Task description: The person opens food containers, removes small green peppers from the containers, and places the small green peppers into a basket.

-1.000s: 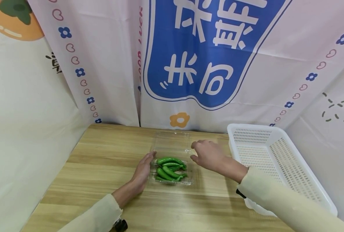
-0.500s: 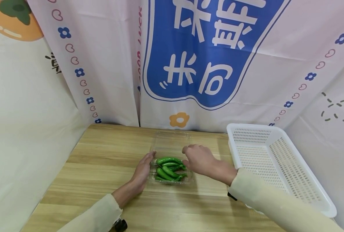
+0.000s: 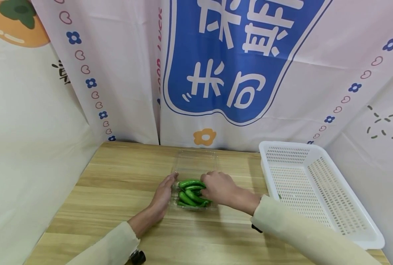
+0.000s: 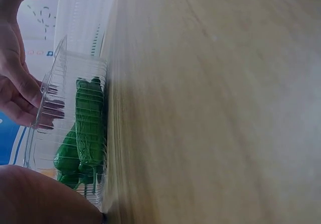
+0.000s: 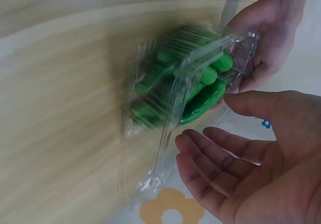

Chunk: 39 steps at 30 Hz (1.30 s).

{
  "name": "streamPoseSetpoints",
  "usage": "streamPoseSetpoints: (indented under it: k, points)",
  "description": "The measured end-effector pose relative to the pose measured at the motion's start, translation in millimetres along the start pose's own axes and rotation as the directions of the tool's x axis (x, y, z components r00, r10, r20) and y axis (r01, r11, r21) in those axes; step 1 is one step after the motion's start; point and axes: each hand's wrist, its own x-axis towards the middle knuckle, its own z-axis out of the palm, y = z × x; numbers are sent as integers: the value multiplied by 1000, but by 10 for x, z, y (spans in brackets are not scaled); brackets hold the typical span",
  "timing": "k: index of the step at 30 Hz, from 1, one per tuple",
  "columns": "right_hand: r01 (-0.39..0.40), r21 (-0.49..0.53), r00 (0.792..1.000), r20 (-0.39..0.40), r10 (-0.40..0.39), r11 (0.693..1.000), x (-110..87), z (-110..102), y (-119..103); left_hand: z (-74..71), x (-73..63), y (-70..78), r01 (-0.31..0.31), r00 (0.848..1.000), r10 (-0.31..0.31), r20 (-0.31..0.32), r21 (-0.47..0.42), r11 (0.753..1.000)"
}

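Observation:
Several green chili peppers (image 3: 190, 197) lie in a clear plastic clamshell box (image 4: 72, 66) on the wooden table, its lid (image 3: 196, 161) folded back away from the person. My left hand (image 3: 162, 197) rests along the left side of the box with its fingers straight. Over the right end of the peppers reaches my right hand (image 3: 221, 188), fingertips right at them in the head view. In the right wrist view, thumb and fingers (image 5: 215, 174) are apart and lightly bent, with nothing between them.
To the right stands a white perforated basket (image 3: 271, 176), partly covered by the right sleeve (image 3: 302, 221); a small green bit shows inside its near left wall. Printed cloth (image 3: 133, 92) hangs behind and at both sides of the wooden table (image 3: 117, 176).
My right hand has moved left and slightly down, from beside the box to over the peppers' right end. My left hand and the box have stayed in place.

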Motion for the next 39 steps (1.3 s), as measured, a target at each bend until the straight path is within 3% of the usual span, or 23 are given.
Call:
streamPoseSetpoints:
  k: [9, 39]
  points:
    - [63, 125, 996, 57, -71, 990, 99, 127, -12, -12, -17, 19, 9, 1000, -9, 13, -10, 1000]
    - [38, 112, 996, 75, -47, 993, 259, 376, -110, -2, 10, -6, 2, 1000, -2, -2, -12, 1000]
